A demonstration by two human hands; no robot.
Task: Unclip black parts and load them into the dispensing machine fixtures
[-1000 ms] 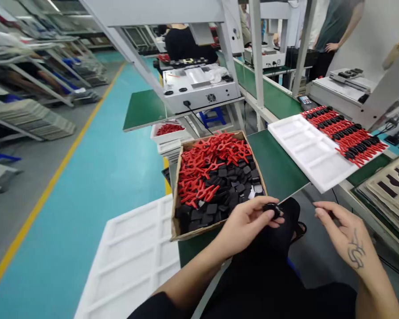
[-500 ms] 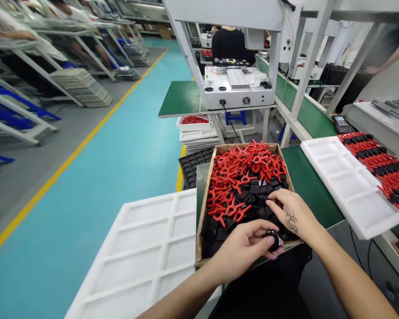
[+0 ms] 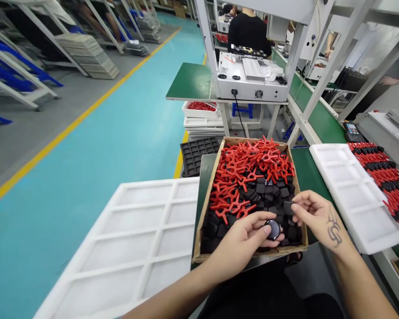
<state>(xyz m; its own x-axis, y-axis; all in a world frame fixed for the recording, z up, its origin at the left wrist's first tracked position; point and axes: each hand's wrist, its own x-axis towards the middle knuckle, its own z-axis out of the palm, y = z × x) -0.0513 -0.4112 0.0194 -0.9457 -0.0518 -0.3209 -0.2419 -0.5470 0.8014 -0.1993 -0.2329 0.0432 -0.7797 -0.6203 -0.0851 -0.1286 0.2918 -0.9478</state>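
Observation:
My left hand point(image 3: 249, 237) is closed around a round black watch case point(image 3: 273, 229), its dark face turned up, over the near edge of a cardboard box point(image 3: 202, 230). To the right, my right hand point(image 3: 314, 217) pinches a small black square pad point(image 3: 288, 208) between thumb and fingers. Inside the box lie many loose black pads point(image 3: 269, 192) of the same look. Red spring clamps point(image 3: 234, 173) are heaped over them toward the far and left sides.
A white divided tray point(image 3: 129, 243) lies left of the box. Another white tray point(image 3: 346, 190), at right, holds rows of red clamps with black round parts point(image 3: 385, 177). Behind stand a white machine point(image 3: 252, 84) and a seated person point(image 3: 249, 31). A dark grid tray point(image 3: 199, 155) lies beyond the box.
My right hand has come up from the pads and moved right, now with a black pad in its fingers. The watch case in my left hand now shows its face more. The view has shifted.

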